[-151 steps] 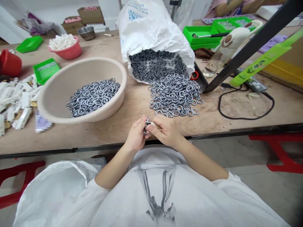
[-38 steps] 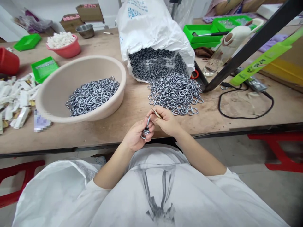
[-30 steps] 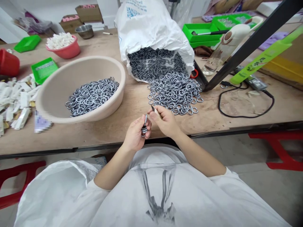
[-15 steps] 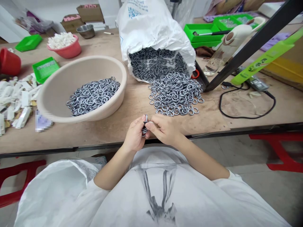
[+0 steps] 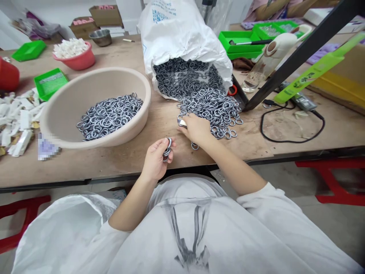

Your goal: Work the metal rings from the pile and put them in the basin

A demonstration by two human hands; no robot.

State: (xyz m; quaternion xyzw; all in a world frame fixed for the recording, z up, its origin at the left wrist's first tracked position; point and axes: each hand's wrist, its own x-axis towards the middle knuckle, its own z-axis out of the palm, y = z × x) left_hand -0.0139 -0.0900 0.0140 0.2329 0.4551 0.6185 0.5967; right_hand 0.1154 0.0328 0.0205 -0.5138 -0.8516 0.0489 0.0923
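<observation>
My left hand is closed around several grey rings, held just above the table's front edge. Farther forward and to the right, my right hand reaches to the near side of the loose ring pile. A small, flat, shiny blade-like tool sticks out between its thumb and fingers; the rest of it is covered by the hand. One ring lies apart below the right wrist. The pile spills from a white sack lying on its side. Left of it, a beige basin holds many more rings.
White plastic pieces lie at the far left near a green tray and a pink bowl. On the right stand a slanted black bar, a clear bottle and a black cable. A co-worker's arm shows at the back.
My hands have separated. The right hand has moved forward to the ring pile with the tool; the left has shifted slightly left, keeping its rings. A ring now lies apart near the right wrist.
</observation>
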